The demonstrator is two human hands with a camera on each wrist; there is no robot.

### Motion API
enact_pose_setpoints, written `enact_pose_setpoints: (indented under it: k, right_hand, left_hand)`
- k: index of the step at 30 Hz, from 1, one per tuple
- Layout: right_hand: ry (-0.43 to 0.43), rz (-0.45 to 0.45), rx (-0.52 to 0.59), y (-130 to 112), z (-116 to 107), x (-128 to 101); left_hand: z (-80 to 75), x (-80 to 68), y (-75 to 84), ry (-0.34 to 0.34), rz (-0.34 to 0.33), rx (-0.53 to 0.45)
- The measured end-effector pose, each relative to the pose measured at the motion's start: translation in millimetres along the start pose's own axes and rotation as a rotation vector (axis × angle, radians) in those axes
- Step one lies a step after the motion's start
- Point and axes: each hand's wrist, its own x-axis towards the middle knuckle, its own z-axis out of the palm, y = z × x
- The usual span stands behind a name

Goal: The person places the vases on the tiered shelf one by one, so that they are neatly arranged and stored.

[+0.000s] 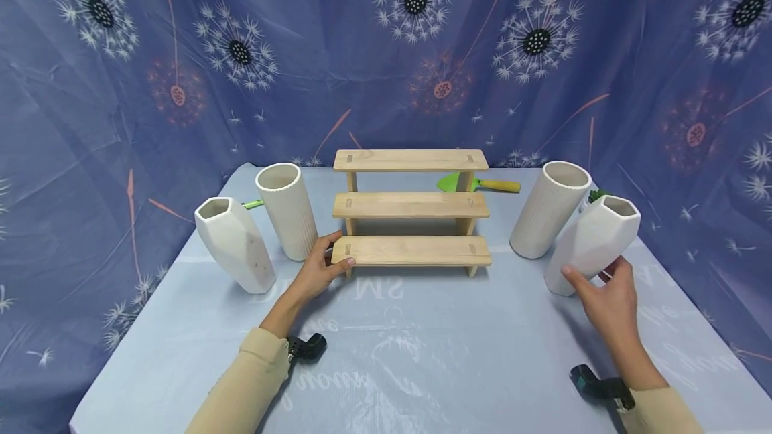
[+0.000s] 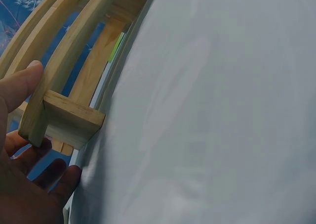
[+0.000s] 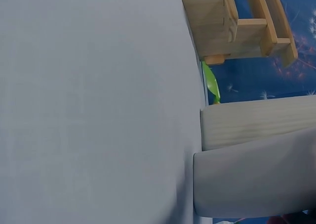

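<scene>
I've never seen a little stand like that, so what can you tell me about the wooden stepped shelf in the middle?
The wooden stepped shelf is pale, unfinished-looking wood: three flat boards rising like stairs toward the back, joined by side supports with visible tenon marks. It stands upright and bare on the blue-grey table, between white vases. The left hand grips the left end of its lowest board, thumb on top. A green trowel lies behind it.

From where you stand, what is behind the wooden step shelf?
Behind the wooden step shelf lies a green trowel with a yellow handle, partly covered by the shelf's right leg. Whatever else lies behind the steps is hidden.
</scene>
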Motion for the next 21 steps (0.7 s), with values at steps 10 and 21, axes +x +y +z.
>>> enact_pose_setpoints:
  k: [10, 21]
  right_hand:
    - [0.003, 0.031, -0.028, 4, 4, 6]
    - [0.001, 0.061, -0.043, 7, 9, 11]
  left_hand:
    - [2.9, 12.2, -26.5, 0.010, 0.004, -0.054]
    - [3.8, 17.7, -37.1, 0.024, 0.031, -0.062]
